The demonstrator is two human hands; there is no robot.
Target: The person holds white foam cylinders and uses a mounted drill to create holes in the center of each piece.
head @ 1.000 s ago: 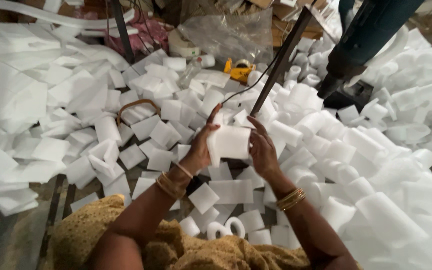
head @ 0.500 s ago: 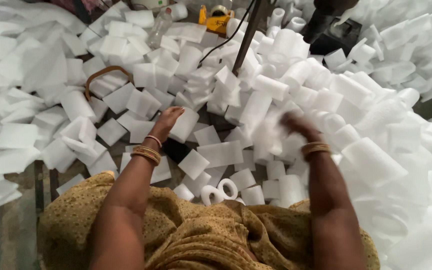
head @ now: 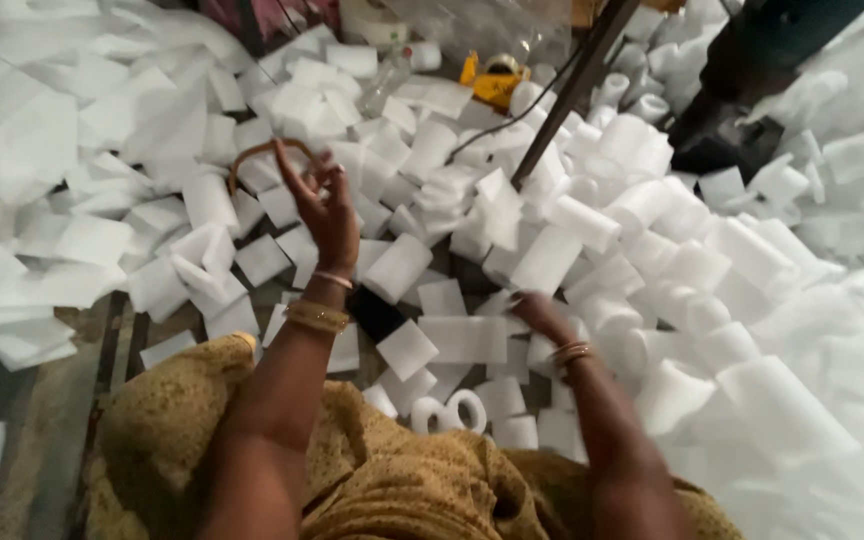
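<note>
Left hand (head: 327, 205) is hovering w/ fingers (head: 297, 172) loosely spread, holding nothing, tips pointing toward 11 o'clock at a brown loop (head: 264, 152) that's lying on the white foam pieces (head: 397, 265). Gold bangles (head: 317, 318) are sitting on that wrist.

Right hand (head: 542, 318) is reaching down at approx 4 o'clock from the left one, fingers curling onto a flat foam rectangle (head: 464, 338); blurred, so can't tell if it's gripping or just touching. Bangles on that wrist too.

Foam rolls (head: 672, 270) are piling up from 1 to 4 o'clock. A dark pole (head: 574, 88) is slanting up at 1 o'clock, w/ a yellow object (head: 492, 82) at 12. Mustard cloth (head: 392, 480) is covering the lap at 6 o'clock.
</note>
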